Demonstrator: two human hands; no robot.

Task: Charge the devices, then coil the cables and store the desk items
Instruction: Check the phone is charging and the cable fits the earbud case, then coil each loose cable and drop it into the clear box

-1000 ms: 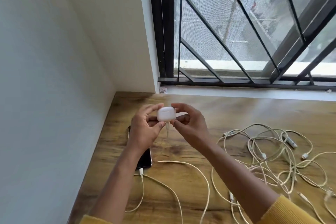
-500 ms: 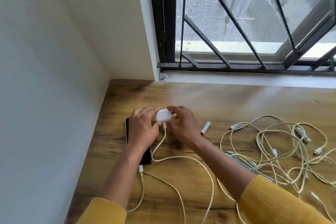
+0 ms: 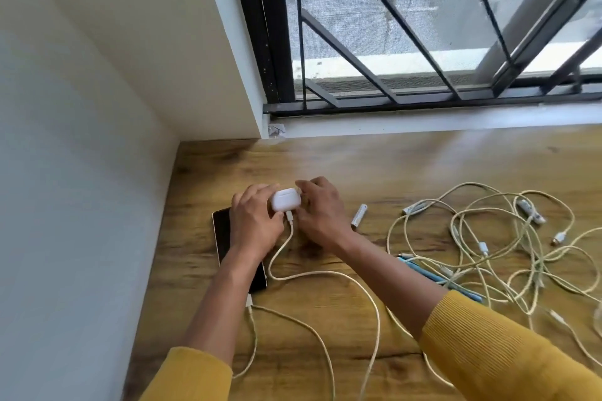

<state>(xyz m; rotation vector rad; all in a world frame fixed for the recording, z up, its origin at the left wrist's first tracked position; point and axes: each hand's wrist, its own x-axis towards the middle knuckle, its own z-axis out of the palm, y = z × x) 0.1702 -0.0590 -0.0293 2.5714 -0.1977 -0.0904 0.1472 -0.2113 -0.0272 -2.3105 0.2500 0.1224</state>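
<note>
Glossy white plastic earbud case (image 3: 286, 203), glossy black-glass phone (image 3: 224, 234), wood-grain desk (image 3: 407, 166), ribbed knit sleeves (image 3: 495, 348).

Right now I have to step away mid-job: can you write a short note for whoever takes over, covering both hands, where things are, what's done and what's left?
Left hand: grips the white earbud case from its left side.
Right hand: fingers curled at the case's right side, steadying it.
The case sits low over the wooden desk, with a cable plugged into its near end.
The phone lies under the left forearm, with its own cable plugged in.
Done: both devices are connected.
Left: the cable tangle on the right is uncoiled; the loose battery and blue pens are not stored.
</note>
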